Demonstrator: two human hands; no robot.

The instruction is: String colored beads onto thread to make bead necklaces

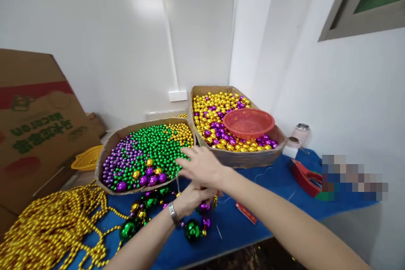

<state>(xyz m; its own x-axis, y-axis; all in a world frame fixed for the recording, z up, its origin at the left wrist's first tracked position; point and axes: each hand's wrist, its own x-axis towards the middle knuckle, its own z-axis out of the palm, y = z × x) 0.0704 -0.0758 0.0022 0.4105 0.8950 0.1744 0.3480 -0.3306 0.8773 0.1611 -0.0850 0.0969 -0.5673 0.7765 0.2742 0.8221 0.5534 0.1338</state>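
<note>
Silver band (173, 214) at its wrist, the left hand (193, 198) sits partly under the right hand (202, 166), whose fingers extend toward the bead box (99, 168); whether either grips anything cannot be determined. The garland (192, 230) lies on the desk (232, 240) beside the left hand, gold strands (53, 223) to its left, tape dispenser (303, 177) to its right.

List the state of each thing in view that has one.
Right hand: fingers spread, grip unclear
Left hand: fingers curled, partly hidden
Left bead box: open, holding purple, green, gold beads
Right bead box: open, holding gold, purple beads
Red bowl: open side up, atop beads
Gold bead strands: heaped loose
Multicolored bead string: on blue cloth, partly hidden
Metal wristband: worn
Yellow basket: partly hidden
Wall socket: nothing plugged in
</note>
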